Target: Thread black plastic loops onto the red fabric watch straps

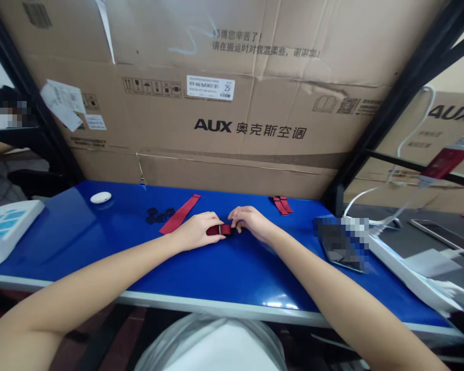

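Left hand (198, 231) holding red strap (226, 229), right hand (251, 220) beside, carton panel (158, 121) behind

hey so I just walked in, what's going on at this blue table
A person is working with both bare hands on a short red strap. The left hand grips it, while the fingers of the right hand are at its dark end; whether they pinch it is unclear. A longer red strip and small black buckles lie to the left, and red strap pieces lie farther back, to the right.
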Demonstrator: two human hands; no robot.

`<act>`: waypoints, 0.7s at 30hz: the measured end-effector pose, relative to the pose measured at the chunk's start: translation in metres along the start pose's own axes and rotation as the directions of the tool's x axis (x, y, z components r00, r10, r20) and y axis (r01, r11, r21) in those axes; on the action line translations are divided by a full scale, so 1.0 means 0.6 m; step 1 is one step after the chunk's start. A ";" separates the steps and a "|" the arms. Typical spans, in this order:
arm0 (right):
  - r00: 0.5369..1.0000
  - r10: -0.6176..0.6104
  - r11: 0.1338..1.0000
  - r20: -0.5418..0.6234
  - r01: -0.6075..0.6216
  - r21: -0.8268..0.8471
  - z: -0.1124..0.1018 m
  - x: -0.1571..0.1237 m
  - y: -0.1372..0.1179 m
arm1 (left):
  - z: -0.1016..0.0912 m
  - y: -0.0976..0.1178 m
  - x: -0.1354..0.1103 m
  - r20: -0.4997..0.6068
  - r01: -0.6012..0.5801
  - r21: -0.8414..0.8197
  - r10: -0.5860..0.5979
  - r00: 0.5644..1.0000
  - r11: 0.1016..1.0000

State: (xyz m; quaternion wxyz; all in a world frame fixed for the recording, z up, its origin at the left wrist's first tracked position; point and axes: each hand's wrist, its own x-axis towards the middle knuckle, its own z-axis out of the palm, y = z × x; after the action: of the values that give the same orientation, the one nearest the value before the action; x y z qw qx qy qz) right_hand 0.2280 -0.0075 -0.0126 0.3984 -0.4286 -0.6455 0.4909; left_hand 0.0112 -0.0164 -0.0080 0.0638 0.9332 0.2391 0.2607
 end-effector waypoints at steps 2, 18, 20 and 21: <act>0.997 -0.073 0.990 -0.030 0.068 -0.125 -0.002 -0.004 -0.008 | -0.002 0.002 0.001 -0.020 0.002 0.003 -0.002 1.000 1.000; 0.929 -0.325 0.815 0.176 0.370 -0.447 0.002 -0.019 -0.040 | -0.005 -0.008 0.002 -0.120 -0.103 0.053 0.109 0.987 0.993; 0.919 -0.349 0.800 0.184 0.394 -0.453 0.000 -0.020 -0.042 | -0.006 -0.008 0.002 -0.127 -0.096 0.047 0.101 0.987 0.994; 0.917 -0.351 0.811 0.188 0.398 -0.429 0.000 -0.019 -0.042 | -0.007 -0.008 0.003 -0.127 -0.095 0.041 0.099 0.987 0.995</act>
State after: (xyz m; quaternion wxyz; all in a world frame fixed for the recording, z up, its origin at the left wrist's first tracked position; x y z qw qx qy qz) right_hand 0.2278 -0.0223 0.0111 0.3420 -0.3496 -0.8335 0.2572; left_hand 0.0082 -0.0115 -0.0048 0.0191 0.9260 0.2014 0.3189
